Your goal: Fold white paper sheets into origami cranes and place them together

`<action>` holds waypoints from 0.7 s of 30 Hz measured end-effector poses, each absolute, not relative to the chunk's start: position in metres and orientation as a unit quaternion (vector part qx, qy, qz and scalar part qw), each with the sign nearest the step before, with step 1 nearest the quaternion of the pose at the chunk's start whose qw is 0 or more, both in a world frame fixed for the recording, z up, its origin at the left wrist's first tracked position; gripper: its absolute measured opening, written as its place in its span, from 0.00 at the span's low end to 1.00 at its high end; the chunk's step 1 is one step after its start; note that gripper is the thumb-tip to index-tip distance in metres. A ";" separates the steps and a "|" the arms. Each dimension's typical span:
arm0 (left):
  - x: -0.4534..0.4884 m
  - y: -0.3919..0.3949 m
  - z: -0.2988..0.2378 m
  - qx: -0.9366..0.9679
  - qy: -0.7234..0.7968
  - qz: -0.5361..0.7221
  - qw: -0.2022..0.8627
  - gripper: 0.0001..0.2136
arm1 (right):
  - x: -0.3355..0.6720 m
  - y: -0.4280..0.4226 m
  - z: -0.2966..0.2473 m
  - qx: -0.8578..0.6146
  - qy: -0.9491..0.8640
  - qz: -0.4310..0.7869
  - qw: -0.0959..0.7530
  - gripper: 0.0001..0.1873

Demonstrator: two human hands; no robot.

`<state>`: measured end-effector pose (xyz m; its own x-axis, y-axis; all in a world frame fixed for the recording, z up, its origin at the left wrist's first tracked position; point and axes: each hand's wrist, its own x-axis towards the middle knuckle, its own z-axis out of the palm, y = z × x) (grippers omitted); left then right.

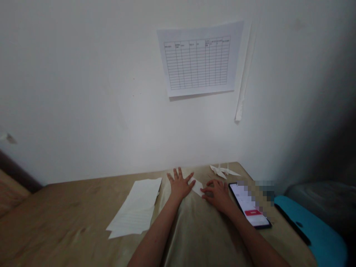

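A small folded piece of white paper lies on the brown cloth-like table cover between my two hands. My left hand is flat with its fingers spread, and its thumb rests at the paper's left edge. At the right corner of the paper is my right hand, its fingers bent and its thumb and index finger close together on that corner. How firmly they grip cannot be made out.
Left of my hands lies a stack of white paper sheets. A phone with a lit screen is to the right, below folded white paper pieces. Beyond the table's right edge is a turquoise object. A printed table sheet hangs on the wall.
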<state>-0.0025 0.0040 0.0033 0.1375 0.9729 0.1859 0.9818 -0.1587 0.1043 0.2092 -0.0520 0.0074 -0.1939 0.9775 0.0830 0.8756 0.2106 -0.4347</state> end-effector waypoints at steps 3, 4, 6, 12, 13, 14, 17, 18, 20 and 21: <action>-0.003 0.006 0.002 -0.755 -0.648 -0.095 0.016 0.28 | 0.209 -0.053 0.006 -0.607 -0.759 0.146 0.184 0.14; -0.003 0.006 0.002 -0.757 -0.647 -0.091 0.013 0.28 | 0.209 -0.053 0.006 -0.608 -0.758 0.147 0.186 0.14; -0.004 0.005 0.001 -0.757 -0.648 -0.087 0.006 0.31 | 0.210 -0.054 0.007 -0.607 -0.758 0.149 0.186 0.14; -0.005 -0.011 -0.002 -0.798 -0.595 -0.096 -0.011 0.27 | 0.213 -0.056 0.007 -0.598 -0.765 0.155 0.181 0.16; -0.004 -0.016 -0.004 -0.806 -0.585 -0.094 -0.019 0.25 | 0.213 -0.056 0.007 -0.597 -0.766 0.153 0.183 0.16; -0.004 -0.020 -0.006 -0.813 -0.574 -0.090 -0.032 0.24 | 0.213 -0.055 0.006 -0.596 -0.766 0.151 0.187 0.15; -0.001 -0.031 -0.010 -0.827 -0.554 -0.082 -0.053 0.23 | 0.214 -0.054 0.005 -0.590 -0.769 0.148 0.198 0.14; 0.000 -0.033 -0.010 -0.824 -0.558 -0.076 -0.057 0.23 | 0.214 -0.053 0.004 -0.590 -0.769 0.149 0.198 0.14; 0.002 -0.035 -0.008 -0.818 -0.568 -0.070 -0.053 0.24 | 0.215 -0.052 0.003 -0.592 -0.767 0.150 0.198 0.14; 0.003 -0.036 -0.006 -0.815 -0.573 -0.068 -0.048 0.24 | 0.215 -0.052 0.003 -0.592 -0.767 0.150 0.197 0.14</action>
